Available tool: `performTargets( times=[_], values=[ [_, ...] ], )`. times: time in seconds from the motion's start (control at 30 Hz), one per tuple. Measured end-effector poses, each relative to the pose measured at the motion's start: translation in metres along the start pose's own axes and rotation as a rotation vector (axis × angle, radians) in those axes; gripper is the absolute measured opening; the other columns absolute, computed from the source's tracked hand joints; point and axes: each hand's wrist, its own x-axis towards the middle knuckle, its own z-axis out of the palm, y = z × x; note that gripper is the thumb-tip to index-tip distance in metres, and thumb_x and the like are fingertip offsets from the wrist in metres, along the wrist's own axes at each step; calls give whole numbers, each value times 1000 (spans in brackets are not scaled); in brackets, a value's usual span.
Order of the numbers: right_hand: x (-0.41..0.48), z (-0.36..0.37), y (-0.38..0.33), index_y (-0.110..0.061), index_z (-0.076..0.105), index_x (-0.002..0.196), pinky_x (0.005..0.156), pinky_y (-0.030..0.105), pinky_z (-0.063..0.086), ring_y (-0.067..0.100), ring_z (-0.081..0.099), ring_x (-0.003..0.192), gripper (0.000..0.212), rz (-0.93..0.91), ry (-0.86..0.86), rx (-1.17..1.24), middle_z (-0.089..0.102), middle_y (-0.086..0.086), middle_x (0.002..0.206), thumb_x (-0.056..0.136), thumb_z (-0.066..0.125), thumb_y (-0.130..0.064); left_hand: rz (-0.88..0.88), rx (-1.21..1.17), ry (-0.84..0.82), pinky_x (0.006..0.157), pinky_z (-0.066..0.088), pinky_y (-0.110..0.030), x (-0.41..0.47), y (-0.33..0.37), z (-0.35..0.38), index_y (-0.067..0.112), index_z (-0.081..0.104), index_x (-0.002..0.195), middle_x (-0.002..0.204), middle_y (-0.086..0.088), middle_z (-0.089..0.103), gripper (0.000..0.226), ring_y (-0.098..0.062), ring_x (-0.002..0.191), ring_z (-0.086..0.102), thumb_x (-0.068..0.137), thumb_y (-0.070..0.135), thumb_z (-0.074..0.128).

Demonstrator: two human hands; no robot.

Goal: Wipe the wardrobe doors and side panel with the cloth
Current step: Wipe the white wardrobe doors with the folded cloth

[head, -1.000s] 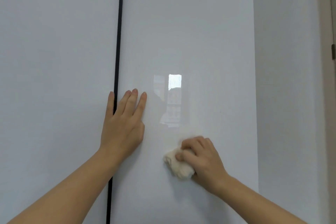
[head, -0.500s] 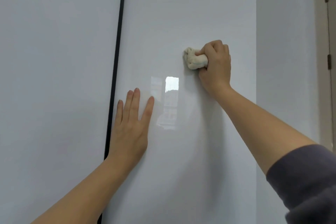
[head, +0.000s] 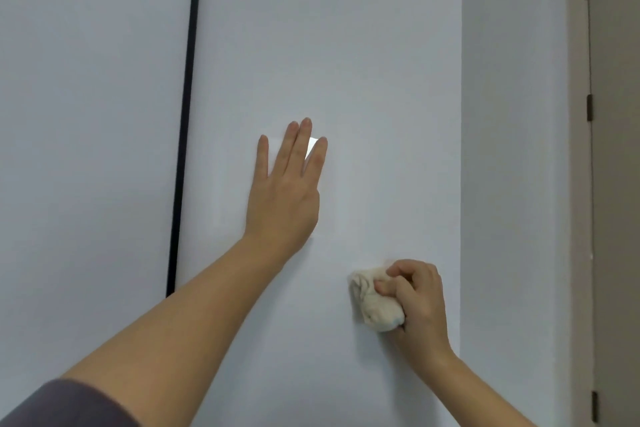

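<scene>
My right hand (head: 419, 302) clenches the balled cloth (head: 375, 305) against the wardrobe door (head: 346, 62), low and right; my left hand (head: 284, 198) lies flat, fingers straight, higher up. That bare palm could smear the gloss, and the tight wad may miss strips.

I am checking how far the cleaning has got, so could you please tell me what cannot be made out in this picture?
Head view: the door surface under the cloth and right hand is covered by them.
Head view: the patch behind the flat left hand is hidden.
Head view: the door's top and bottom run past the frame edges.
Head view: dust or smears are too faint to tell.
</scene>
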Motion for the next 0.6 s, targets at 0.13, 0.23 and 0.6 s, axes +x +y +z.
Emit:
performTargets(
  times=[0.13, 0.23, 0.6],
  values=[
    [5, -6, -1, -32, 59, 73, 80, 33, 39, 12, 49, 98, 11, -28, -29, 54, 55, -25, 89, 64, 59, -38, -7, -1, 0, 117, 12, -56, -3, 1, 5, 7, 32, 148, 158, -17, 21, 63, -31, 147, 19, 85, 6, 26],
    [40, -10, -1, -30, 59, 69, 79, 41, 41, 15, 50, 92, 8, 4, 51, 49, 55, -17, 85, 67, 61, -23, -8, 2, 17, 117, 11, -55, -3, 2, 6, 6, 32, 147, 158, -17, 22, 62, -31, 147, 19, 86, 6, 26],
    [267, -39, -26, -13, 53, 83, 80, 47, 44, 24, 44, 95, 13, -161, 248, -42, 50, 5, 102, 73, 46, -15, -10, -13, 15, 118, 11, -55, -4, 1, 6, 8, 28, 149, 159, -16, 20, 64, -31, 148, 16, 86, 8, 20]
  ],
)
